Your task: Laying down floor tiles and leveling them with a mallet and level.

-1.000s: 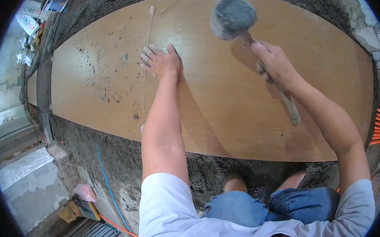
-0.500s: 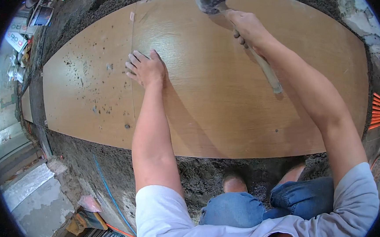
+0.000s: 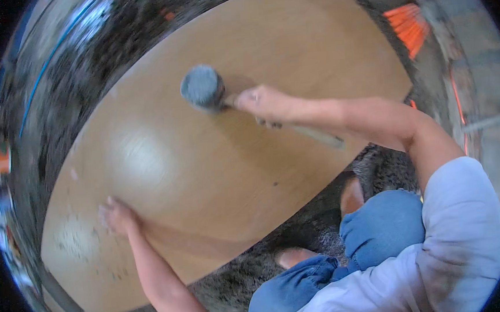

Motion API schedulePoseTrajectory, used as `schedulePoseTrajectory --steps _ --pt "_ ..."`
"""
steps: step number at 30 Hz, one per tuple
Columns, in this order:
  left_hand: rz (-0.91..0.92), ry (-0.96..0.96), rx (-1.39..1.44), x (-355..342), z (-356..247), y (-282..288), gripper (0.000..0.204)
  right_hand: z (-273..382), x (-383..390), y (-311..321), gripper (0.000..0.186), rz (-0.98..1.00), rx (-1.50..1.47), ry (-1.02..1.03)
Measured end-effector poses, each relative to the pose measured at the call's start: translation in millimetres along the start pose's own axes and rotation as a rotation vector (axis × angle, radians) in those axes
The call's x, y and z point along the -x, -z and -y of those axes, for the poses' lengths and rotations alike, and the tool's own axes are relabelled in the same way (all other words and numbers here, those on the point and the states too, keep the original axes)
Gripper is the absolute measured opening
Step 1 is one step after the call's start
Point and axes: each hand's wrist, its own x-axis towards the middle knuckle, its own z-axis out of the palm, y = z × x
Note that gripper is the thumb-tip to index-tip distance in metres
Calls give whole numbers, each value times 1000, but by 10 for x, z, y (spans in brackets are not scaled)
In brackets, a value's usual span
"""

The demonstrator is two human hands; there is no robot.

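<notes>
Your right hand (image 3: 266, 104) wraps its fingers around the pale handle of a mallet with a thick, round grey head (image 3: 202, 88), gripping close to the head. The mallet is over the middle of the broad, smooth tan-brown slab surface (image 3: 288, 37); you cannot tell from this view whether the head touches it. Your left hand (image 3: 117, 216) lies palm-down toward the slab's left part, fingers seemingly a little spread, though blur hides how hard they press.

The likeliest trouble is a crack: a blow landing on a spot where the dark, crumbly bed (image 3: 230, 290) is hollow underneath could break the slab. Too much force on one side could tip it, sinking one edge and lifting the other. With your grip so near the head, a tilted wrist could bring the rim down first and chip the face.

Dark specks of grit (image 3: 119, 275) are scattered near your left hand; a knock on top of one could scratch the surface. That hand is well apart from the mallet, but a strike swung leftward could catch its fingers. Your feet rest close to the near edge, where shifting weight could disturb the bed.
</notes>
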Motion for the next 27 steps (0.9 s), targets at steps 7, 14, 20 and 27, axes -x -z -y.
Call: schedulePoseTrajectory --steps 7,14,20,27 --pt "13 -213 125 201 -954 -50 67 -1058 988 373 43 -177 -241 -79" --pt "40 -1230 267 2479 -3941 735 70 -699 650 1160 38 -392 -503 96" --pt "-4 -1246 227 2985 -4421 732 76 -1202 609 1779 39 -794 -501 203" --pt "-13 -1271 253 2905 -4372 651 78 -1692 1016 1760 41 -878 -444 81"
